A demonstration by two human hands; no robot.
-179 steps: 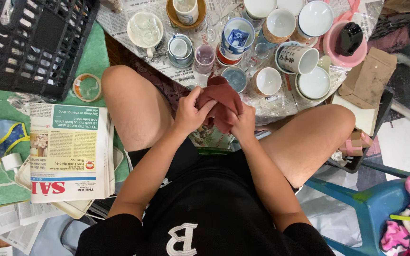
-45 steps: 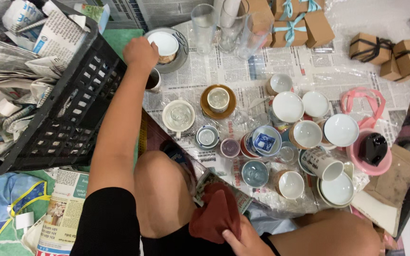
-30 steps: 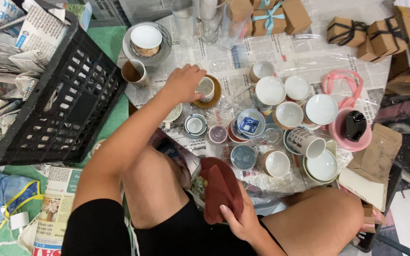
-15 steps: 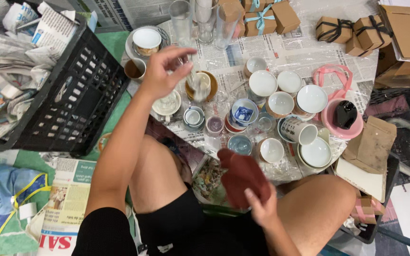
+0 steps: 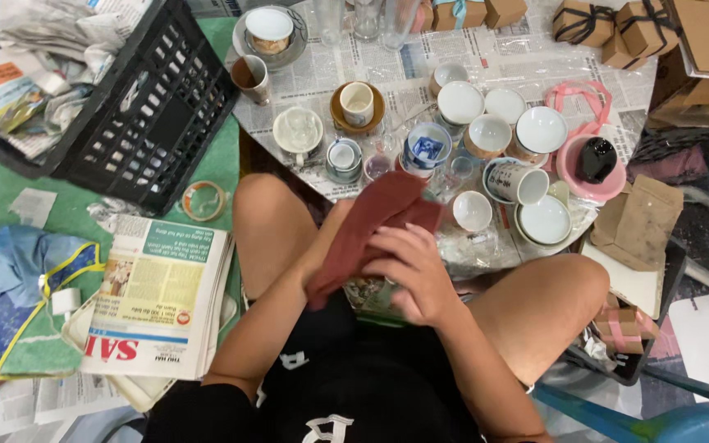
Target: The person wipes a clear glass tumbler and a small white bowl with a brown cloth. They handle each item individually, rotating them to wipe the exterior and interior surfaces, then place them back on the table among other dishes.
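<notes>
I sit with both hands over my lap. My right hand (image 5: 410, 275) grips a dark red cloth (image 5: 371, 226) from above. My left hand (image 5: 328, 236) lies under that cloth with only the wrist showing, so what it holds is hidden. Just beyond the cloth, a low table covered in newspaper (image 5: 420, 70) carries several cups and bowls. The nearest are a small white cup (image 5: 472, 211) and a blue-patterned cup (image 5: 427, 148). A cup on a brown saucer (image 5: 357, 104) stands farther back.
A black plastic crate (image 5: 137, 107) stuffed with newspaper stands at the left. Below it lie a tape roll (image 5: 204, 200), a newspaper stack (image 5: 162, 295) and a blue cloth (image 5: 14, 262). A pink bowl (image 5: 588, 168), brown gift boxes (image 5: 617, 29) and a paper bag (image 5: 638, 226) are at the right.
My left hand has drawn back from the cups on the table to my lap and gone under the red cloth. My right hand has closed over the cloth from above.
</notes>
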